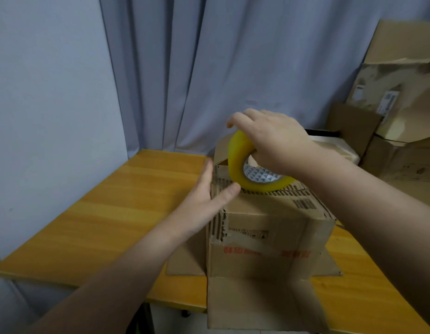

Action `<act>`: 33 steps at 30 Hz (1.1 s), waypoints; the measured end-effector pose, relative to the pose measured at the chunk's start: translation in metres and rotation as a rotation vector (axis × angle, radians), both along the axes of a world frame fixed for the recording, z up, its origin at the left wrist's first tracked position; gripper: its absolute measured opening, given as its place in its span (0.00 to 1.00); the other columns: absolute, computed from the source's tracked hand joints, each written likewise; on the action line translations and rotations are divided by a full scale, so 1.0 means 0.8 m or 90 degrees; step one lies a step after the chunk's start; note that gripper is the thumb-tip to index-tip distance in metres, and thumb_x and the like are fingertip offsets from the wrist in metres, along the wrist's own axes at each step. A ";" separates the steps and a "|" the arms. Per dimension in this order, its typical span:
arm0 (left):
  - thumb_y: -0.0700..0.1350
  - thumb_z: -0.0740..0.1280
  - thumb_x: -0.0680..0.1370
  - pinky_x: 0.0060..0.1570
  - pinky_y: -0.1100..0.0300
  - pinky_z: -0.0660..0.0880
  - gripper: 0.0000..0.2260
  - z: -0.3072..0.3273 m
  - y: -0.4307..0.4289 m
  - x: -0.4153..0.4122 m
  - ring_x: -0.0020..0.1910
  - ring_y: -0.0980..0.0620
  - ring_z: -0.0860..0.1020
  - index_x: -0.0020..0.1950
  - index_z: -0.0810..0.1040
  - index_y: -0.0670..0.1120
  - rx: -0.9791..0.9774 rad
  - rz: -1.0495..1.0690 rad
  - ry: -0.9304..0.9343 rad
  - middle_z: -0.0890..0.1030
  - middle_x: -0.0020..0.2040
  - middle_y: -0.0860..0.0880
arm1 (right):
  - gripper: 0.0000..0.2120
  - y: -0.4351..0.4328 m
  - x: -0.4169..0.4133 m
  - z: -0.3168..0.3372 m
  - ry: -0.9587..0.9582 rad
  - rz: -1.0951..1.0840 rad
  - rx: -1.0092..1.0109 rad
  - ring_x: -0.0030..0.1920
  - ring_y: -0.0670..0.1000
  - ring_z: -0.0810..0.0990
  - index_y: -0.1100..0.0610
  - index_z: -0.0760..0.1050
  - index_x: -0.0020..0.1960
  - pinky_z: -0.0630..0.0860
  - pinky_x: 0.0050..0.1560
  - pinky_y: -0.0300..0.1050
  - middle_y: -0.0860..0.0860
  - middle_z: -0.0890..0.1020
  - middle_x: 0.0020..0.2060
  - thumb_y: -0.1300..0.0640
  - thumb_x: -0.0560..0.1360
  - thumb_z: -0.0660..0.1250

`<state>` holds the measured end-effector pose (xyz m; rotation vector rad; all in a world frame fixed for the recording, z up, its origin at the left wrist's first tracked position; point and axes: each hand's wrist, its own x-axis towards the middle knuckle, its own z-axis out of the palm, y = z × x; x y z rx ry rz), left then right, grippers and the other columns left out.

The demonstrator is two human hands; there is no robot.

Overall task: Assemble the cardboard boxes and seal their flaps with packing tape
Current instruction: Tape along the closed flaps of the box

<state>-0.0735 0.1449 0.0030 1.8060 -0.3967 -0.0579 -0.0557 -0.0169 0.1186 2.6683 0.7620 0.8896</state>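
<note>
Cardboard box (269, 227) stands approx. mid-surface on the yellow wood surface (113, 213), top flaps folded down, lower flaps splayed out; the near flap (257, 302) hangs over the surface's front edge. Yellow tape roll (238, 162) sits tilted on the box top, lower rim touching the cardboard at the top's left part. Right grip (276, 138) is curled round the roll from above, holding it. Left grip (204, 201) is wide, fingers straight & flat vs. the box's upper left side, thumb lying on the top edge just beside the roll. Grey curtain (209, 68) behind; more worn cardboard boxes (401, 116) stacked at far right.
</note>
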 end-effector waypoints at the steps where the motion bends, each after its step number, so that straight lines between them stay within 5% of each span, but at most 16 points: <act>1: 0.70 0.65 0.67 0.75 0.52 0.50 0.48 -0.002 -0.001 0.004 0.75 0.59 0.48 0.77 0.40 0.59 0.019 -0.021 0.003 0.45 0.78 0.58 | 0.27 -0.011 0.005 0.004 0.036 0.018 0.049 0.55 0.56 0.73 0.50 0.66 0.66 0.66 0.41 0.48 0.51 0.72 0.58 0.64 0.69 0.65; 4: 0.51 0.64 0.78 0.72 0.57 0.52 0.34 -0.001 -0.002 0.009 0.76 0.57 0.50 0.77 0.46 0.59 0.033 -0.017 0.035 0.49 0.78 0.58 | 0.25 -0.056 0.019 -0.005 0.134 0.104 0.275 0.59 0.53 0.73 0.51 0.71 0.64 0.71 0.52 0.48 0.50 0.74 0.58 0.60 0.69 0.72; 7: 0.55 0.58 0.75 0.69 0.62 0.49 0.33 0.007 0.009 0.018 0.75 0.61 0.47 0.78 0.48 0.56 0.170 -0.047 -0.032 0.47 0.77 0.60 | 0.33 -0.082 0.018 -0.043 0.181 0.169 0.477 0.64 0.49 0.70 0.49 0.65 0.71 0.68 0.64 0.46 0.48 0.71 0.64 0.62 0.71 0.73; 11: 0.61 0.53 0.69 0.75 0.51 0.43 0.36 0.030 0.023 0.038 0.76 0.57 0.42 0.77 0.50 0.57 0.419 -0.065 -0.088 0.47 0.76 0.61 | 0.36 -0.067 0.022 -0.083 0.119 0.222 0.673 0.57 0.53 0.75 0.46 0.62 0.70 0.72 0.58 0.47 0.50 0.72 0.60 0.69 0.69 0.70; 14: 0.54 0.57 0.79 0.72 0.59 0.50 0.25 0.039 0.026 0.042 0.76 0.57 0.50 0.76 0.59 0.52 0.422 -0.054 -0.083 0.51 0.75 0.60 | 0.33 -0.042 0.029 -0.089 0.072 0.203 0.698 0.57 0.53 0.73 0.52 0.67 0.67 0.70 0.56 0.45 0.49 0.72 0.58 0.72 0.66 0.68; 16: 0.63 0.58 0.78 0.68 0.64 0.55 0.27 0.038 0.031 0.039 0.73 0.58 0.56 0.74 0.62 0.53 0.410 -0.037 -0.077 0.57 0.74 0.59 | 0.32 -0.024 0.033 -0.088 0.063 0.192 0.703 0.57 0.49 0.71 0.54 0.68 0.66 0.67 0.55 0.39 0.48 0.71 0.58 0.72 0.65 0.68; 19: 0.80 0.49 0.66 0.74 0.49 0.55 0.43 0.035 0.044 0.043 0.75 0.54 0.54 0.76 0.56 0.59 0.512 -0.032 -0.124 0.52 0.78 0.55 | 0.30 -0.007 0.040 -0.081 0.069 0.180 0.726 0.54 0.42 0.68 0.54 0.70 0.66 0.63 0.52 0.26 0.47 0.70 0.55 0.72 0.67 0.67; 21: 0.77 0.48 0.69 0.74 0.46 0.50 0.40 0.037 0.045 0.042 0.76 0.53 0.51 0.77 0.53 0.57 0.580 -0.024 -0.102 0.49 0.78 0.54 | 0.31 -0.007 0.044 -0.070 0.090 0.189 0.670 0.54 0.42 0.68 0.53 0.71 0.68 0.63 0.52 0.26 0.47 0.69 0.54 0.73 0.67 0.66; 27: 0.67 0.46 0.76 0.74 0.53 0.41 0.36 0.047 0.040 0.036 0.76 0.57 0.42 0.78 0.37 0.52 0.710 -0.028 -0.073 0.39 0.77 0.54 | 0.31 -0.068 0.021 0.006 0.056 0.101 0.287 0.58 0.57 0.73 0.42 0.72 0.66 0.74 0.48 0.53 0.50 0.74 0.58 0.69 0.70 0.62; 30: 0.68 0.45 0.75 0.74 0.53 0.40 0.37 0.050 0.030 0.038 0.76 0.58 0.41 0.77 0.37 0.52 0.730 -0.048 -0.085 0.38 0.77 0.54 | 0.30 -0.099 0.007 0.027 0.080 -0.034 0.091 0.59 0.55 0.71 0.37 0.69 0.67 0.72 0.43 0.51 0.47 0.71 0.61 0.66 0.73 0.61; 33: 0.66 0.45 0.77 0.75 0.52 0.39 0.34 0.053 0.021 0.035 0.76 0.57 0.41 0.78 0.38 0.52 0.763 -0.060 -0.105 0.39 0.77 0.54 | 0.30 -0.099 0.001 0.018 0.108 -0.058 0.051 0.59 0.54 0.70 0.36 0.68 0.68 0.71 0.42 0.49 0.46 0.71 0.61 0.65 0.74 0.62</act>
